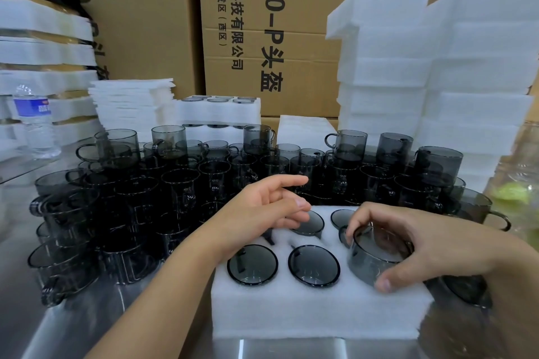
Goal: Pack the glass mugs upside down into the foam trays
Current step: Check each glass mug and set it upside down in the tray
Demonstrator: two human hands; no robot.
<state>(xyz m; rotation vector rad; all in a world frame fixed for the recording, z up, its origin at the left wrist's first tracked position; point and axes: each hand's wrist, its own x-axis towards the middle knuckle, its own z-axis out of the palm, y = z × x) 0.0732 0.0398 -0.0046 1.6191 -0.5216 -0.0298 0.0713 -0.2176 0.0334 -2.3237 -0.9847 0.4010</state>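
My right hand (423, 245) grasps a dark glass mug (376, 253), with fingers curled over its far side and the thumb on the near side. The mug is bottom up and sits partly in a hole of the white foam tray (306, 309). Just left of the grip, the packed mugs (314, 265) sit deep in their holes, and I see only their round bottoms. Further left, my left hand (262, 207) hangs over the tray with loose fingers and holds nothing. Behind the grip and off to its left, many loose mugs (175, 183) crowd the metal table (87, 329). Far behind the grip, tall foam stacks (437, 67) stand.
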